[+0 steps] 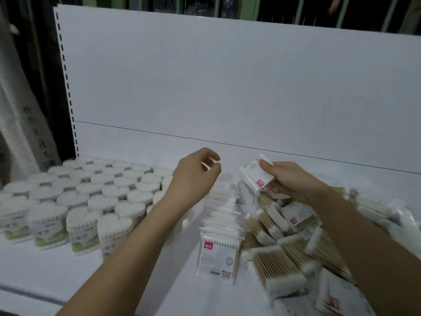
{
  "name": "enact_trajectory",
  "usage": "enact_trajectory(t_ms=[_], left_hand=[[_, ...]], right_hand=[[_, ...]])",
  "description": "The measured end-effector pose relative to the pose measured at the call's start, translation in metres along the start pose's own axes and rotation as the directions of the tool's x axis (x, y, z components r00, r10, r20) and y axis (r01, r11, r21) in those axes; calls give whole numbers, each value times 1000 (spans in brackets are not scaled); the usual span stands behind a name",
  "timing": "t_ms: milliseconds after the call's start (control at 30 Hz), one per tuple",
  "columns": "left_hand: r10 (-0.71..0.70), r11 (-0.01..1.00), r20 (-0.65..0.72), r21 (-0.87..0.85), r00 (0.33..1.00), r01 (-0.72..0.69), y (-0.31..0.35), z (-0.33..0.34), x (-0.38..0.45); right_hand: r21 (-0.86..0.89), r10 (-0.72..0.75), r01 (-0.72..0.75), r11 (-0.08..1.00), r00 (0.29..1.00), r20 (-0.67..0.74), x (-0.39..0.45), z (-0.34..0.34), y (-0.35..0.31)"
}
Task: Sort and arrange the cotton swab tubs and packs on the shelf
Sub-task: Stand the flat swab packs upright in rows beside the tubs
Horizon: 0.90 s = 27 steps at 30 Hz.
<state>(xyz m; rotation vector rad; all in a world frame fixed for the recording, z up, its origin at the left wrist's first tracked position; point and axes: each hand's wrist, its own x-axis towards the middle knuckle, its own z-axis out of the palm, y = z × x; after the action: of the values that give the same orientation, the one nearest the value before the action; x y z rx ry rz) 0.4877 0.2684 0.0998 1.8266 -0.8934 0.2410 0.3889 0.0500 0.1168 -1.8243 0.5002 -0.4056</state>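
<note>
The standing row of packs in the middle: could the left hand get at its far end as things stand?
Probably yes. The left hand hovers empty just above the row of packs, with nothing between them.

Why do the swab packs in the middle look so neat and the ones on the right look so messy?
The middle row of packs stands upright, lined up front to back; the pile of packs lies flat and tilted, overlapping every way. The row shows labels facing forward; the pile mostly shows bare sticks. Both hold wooden cotton swabs in clear wrap.
</note>
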Motion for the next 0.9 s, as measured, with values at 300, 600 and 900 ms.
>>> enact_trajectory(t_ms=[300,600,900], left_hand=[[-37,867,236,-476,971,149,0,38,40],[38,846,-34,-531,999,-50,-15,38,36],[157,935,-115,-302,981,-185,-20,45,25]], right_hand=[[380,-65,31,925,995,75,-11,12,-29],[-214,-253,244,946,967,-18,-6,19,-25],[-686,-431,475,551,866,253,4,20,-46]])
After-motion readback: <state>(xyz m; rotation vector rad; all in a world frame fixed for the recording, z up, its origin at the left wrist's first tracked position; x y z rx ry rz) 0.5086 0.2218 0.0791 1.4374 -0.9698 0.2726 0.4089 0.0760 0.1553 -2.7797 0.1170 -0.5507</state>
